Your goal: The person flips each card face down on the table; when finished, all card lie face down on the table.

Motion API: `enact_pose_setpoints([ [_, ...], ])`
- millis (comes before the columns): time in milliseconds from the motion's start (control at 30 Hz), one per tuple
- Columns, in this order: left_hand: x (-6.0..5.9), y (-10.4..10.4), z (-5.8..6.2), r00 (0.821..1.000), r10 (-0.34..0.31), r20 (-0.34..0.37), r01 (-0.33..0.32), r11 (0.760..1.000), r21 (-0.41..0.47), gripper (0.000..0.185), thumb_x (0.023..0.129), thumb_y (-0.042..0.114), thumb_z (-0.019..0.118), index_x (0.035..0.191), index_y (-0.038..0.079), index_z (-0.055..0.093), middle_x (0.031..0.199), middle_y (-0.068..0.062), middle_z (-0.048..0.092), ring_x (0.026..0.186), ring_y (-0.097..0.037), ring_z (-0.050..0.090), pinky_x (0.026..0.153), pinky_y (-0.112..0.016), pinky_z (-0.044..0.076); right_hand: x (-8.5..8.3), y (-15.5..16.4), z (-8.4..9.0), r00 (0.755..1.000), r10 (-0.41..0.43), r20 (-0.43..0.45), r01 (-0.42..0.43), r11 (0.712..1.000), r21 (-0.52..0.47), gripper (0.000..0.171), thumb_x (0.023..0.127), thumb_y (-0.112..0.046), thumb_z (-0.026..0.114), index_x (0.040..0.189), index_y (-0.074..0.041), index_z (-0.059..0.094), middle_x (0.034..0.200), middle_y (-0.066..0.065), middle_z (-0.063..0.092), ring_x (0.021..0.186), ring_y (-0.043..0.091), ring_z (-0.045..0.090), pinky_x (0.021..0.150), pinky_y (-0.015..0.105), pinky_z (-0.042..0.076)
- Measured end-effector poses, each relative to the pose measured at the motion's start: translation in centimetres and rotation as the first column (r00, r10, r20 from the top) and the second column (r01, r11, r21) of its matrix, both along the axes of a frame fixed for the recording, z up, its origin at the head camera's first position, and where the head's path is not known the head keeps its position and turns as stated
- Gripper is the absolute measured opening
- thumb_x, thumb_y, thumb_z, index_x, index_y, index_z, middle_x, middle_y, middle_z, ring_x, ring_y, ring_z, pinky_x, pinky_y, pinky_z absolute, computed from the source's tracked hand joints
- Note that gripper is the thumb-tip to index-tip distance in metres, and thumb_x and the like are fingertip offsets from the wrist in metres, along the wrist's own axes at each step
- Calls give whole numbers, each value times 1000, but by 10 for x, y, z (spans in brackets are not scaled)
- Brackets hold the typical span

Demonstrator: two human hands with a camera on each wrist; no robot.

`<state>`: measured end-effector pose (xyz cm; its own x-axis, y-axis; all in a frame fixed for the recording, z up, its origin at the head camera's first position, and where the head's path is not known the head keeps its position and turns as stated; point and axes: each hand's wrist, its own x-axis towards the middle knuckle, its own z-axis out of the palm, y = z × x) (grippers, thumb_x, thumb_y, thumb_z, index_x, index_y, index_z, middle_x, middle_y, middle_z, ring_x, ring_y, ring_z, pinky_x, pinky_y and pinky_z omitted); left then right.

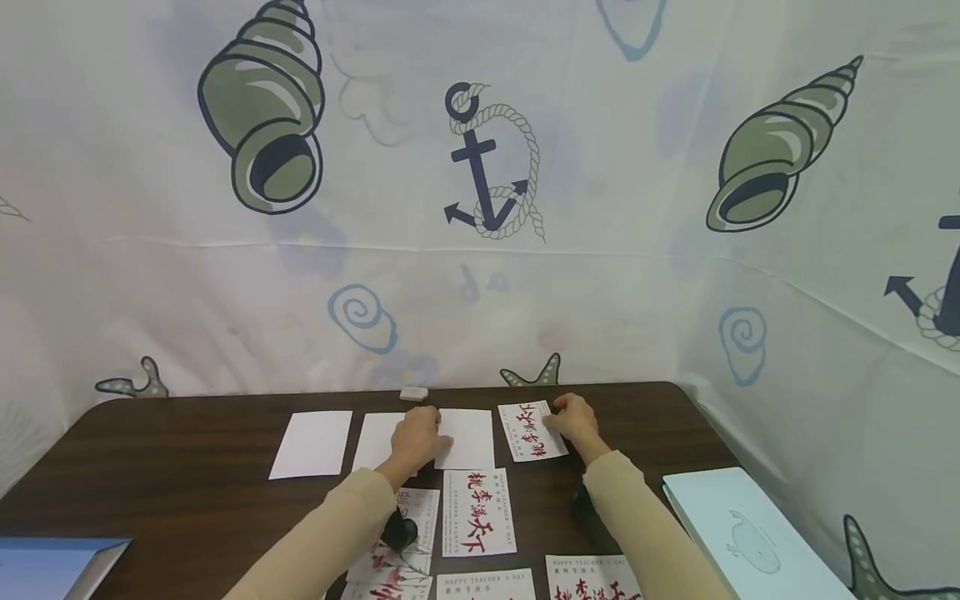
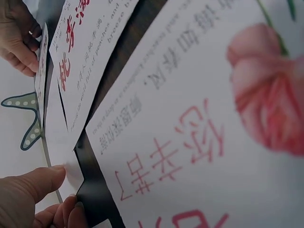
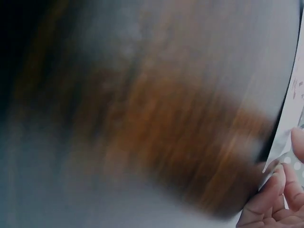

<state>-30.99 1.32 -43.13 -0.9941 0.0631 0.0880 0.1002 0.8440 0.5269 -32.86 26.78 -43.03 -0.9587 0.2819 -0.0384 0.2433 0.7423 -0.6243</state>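
In the head view, my left hand is at the left edge of a blank white card in the back row. The left wrist view shows its thumb on the card's edge, the fingers curled close below. My right hand pinches the right edge of a white card with red characters. In the right wrist view, thumb and fingertips meet at that card's corner. Directly in front of the blank card lies another red-lettered card. A flower-printed card lies partly under the left forearm.
Two more blank cards lie to the left at the back. Lettered cards line the near edge. A small white block sits at the table's far edge. A pale blue box stands right, a blue folder-like object left.
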Motion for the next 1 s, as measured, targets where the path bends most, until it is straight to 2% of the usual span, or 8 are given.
enact_pose_setpoints([
  [200,-3,-3,1,1000,-18,12,19,1000,-3,34,75,19,78,100,0,65,81,-6,58,67,-20,53,58,-34,46,2,-4,3,999,-22,47,21,1000,19,21,83,-13,69,101,-2,64,89,10,62,81,24,57,69,39,43],
  [367,-4,-5,4,1000,-25,3,25,999,27,26,76,19,77,91,3,65,75,-3,56,64,-17,51,55,-31,42,4,-6,5,998,-15,54,14,999,29,14,83,-13,68,94,-4,65,85,8,62,80,23,57,67,38,43],
  [500,-2,-6,5,999,-47,4,47,999,26,26,75,18,78,90,2,63,74,-3,55,63,-16,49,54,-29,40,3,-6,4,999,-17,49,16,999,34,19,83,-16,70,96,-3,64,88,9,63,81,23,57,68,38,43],
  [667,1,-7,4,999,-53,-7,54,998,21,30,74,16,79,94,0,64,77,-4,56,64,-16,50,55,-29,41,-3,-8,1,998,-2,63,0,999,39,31,80,-18,74,104,-2,62,103,13,63,91,27,58,77,44,45],
  [700,1,-7,4,999,-53,-10,54,998,21,30,73,16,79,94,0,64,77,-4,56,65,-16,49,56,-29,41,-4,-8,-1,999,9,42,-11,999,52,32,78,-19,76,102,-3,63,101,13,63,89,26,58,74,43,45],
  [900,-1,-6,4,999,-49,-7,49,999,16,32,74,17,79,96,0,64,79,-5,57,67,-17,50,58,-31,43,-6,-11,2,997,47,53,-52,995,83,30,79,-18,74,101,-1,62,101,15,62,90,27,57,75,42,45],
  [933,-2,-7,4,999,-48,-7,48,999,18,31,74,17,79,96,0,64,79,-5,57,67,-17,50,58,-31,43,-6,-12,4,996,42,78,-47,997,66,30,81,-17,72,104,0,60,104,16,61,93,28,57,79,43,45],
  [1000,-2,-8,4,999,-51,-15,52,998,33,29,75,16,78,95,1,64,78,-4,57,67,-17,50,58,-31,43,-5,-12,4,997,41,69,-44,998,49,29,82,-16,71,103,0,58,101,16,60,90,27,56,78,42,44],
])
